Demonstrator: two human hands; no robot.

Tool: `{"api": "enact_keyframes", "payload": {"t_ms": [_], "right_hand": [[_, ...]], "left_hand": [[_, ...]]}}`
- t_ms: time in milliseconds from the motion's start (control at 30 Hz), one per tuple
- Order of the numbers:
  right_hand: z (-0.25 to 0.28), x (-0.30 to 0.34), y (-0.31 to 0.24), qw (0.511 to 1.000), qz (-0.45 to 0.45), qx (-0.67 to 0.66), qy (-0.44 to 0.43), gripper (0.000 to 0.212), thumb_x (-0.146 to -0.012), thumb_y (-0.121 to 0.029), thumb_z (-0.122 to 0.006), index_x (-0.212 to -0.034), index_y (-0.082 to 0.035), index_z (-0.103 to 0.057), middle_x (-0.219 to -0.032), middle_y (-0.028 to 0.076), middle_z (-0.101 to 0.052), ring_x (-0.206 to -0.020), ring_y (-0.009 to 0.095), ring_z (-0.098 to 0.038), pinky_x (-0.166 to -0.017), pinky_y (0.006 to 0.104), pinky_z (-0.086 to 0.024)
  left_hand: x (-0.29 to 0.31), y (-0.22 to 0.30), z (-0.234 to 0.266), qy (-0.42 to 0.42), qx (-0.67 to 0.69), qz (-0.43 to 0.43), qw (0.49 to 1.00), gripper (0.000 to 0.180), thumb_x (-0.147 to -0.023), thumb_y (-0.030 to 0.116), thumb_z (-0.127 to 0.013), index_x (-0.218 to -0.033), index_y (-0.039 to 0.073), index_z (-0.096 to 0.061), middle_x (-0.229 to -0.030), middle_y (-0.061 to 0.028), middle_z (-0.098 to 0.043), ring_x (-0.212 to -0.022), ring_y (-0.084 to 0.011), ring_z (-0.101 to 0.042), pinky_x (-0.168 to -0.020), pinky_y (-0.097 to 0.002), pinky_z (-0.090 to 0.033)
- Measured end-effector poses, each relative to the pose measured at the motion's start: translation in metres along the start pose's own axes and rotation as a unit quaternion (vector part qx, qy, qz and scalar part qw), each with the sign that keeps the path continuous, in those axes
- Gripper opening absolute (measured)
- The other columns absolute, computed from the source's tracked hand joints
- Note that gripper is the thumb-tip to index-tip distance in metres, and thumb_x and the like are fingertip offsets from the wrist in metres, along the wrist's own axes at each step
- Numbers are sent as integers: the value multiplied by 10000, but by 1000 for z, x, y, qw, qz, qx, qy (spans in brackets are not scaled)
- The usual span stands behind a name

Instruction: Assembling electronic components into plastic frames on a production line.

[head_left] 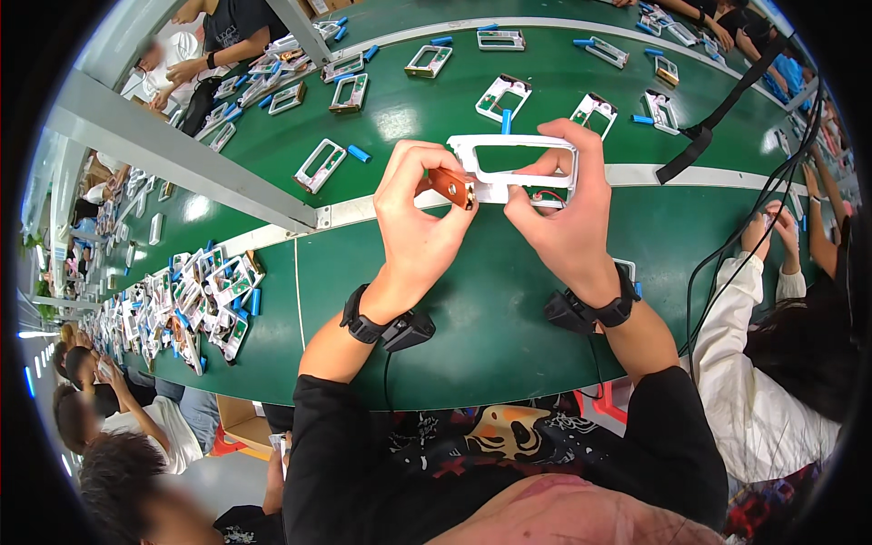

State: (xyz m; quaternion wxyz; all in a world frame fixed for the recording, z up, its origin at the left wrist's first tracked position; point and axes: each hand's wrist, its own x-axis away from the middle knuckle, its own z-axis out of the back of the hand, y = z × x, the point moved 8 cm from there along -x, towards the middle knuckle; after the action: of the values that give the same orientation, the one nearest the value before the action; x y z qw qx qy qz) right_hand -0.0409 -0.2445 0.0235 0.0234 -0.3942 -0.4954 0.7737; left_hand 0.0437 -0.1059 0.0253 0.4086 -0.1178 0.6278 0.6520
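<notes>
My right hand (572, 200) is closed on a white plastic frame (509, 142) with a long rectangular opening, its thumb below and fingers over the right end. A bit of red wire (548, 194) shows at the frame's lower edge by the thumb. Between the thumb and fingers of my left hand (418, 213) is a small copper-brown circuit board (451, 185), tilted against the frame's left end. Whether board and frame are joined cannot be made out. Just beyond the frame, a blue cylinder (506, 120) lies on the green table.
A heap of white frames with blue cylinders (204, 295) lies to the left on the green table (454, 313). Similar frames (320, 165) spread across the far belt. A grey metal post (200, 154) slants in from the left. Black cables (727, 245) hang at right, near a co-worker's white sleeve (740, 363).
</notes>
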Motion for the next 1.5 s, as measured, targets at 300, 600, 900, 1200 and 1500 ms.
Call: {"api": "enact_keyframes", "payload": {"t_ms": [300, 600, 900, 1200, 1500], "right_hand": [[5, -4, -4, 1000, 15, 26, 1, 584, -700, 54, -662, -1218, -58, -416, -716, 34, -574, -678, 91, -580, -546, 214, -463], [7, -7, -1, 998, -58, -17, -14, 580, -708, 30, -703, -1216, -53, -434, -696, 13, -557, -707, 88, -579, -645, 222, -437], [7, -7, 3, 998, -69, -6, 0, 563, -721, 12, -718, -1207, -39, -438, -695, 20, -569, -716, 91, -584, -676, 227, -427], [2, -1, -2, 999, -32, 28, 25, 559, -738, -4, -728, -1210, -31, -430, -702, 29, -572, -715, 97, -582, -650, 230, -443], [4, 1, 0, 998, -39, 28, 36, 562, -741, -2, -731, -1210, -25, -423, -716, 31, -580, -703, 97, -582, -642, 229, -449]], "left_hand": [[-3, -32, -9, -79, 163, 183, 966, 140, -862, 5, -585, -982, 18, -513, -926, -38, -571, -824, -108, -561, -749, -257, -474], [1, -29, -10, -66, 116, 162, 978, 227, -869, -8, -575, -1079, 9, -490, -904, -66, -642, -812, -112, -610, -743, -267, -495], [1, -2, -9, -55, -48, 31, 997, 433, -885, -26, -572, -1298, -15, -443, -802, -167, -687, -657, -232, -679, -657, -320, -537], [4, -9, -13, -91, -109, 23, 990, 589, -909, -46, -501, -1446, -48, -259, -940, -216, -675, -773, -303, -688, -721, -298, -520], [2, -5, -21, -178, 83, 53, 979, 584, -949, -21, -373, -1490, -23, -151, -1346, -225, -493, -1173, -288, -541, -981, -312, -384]]}}
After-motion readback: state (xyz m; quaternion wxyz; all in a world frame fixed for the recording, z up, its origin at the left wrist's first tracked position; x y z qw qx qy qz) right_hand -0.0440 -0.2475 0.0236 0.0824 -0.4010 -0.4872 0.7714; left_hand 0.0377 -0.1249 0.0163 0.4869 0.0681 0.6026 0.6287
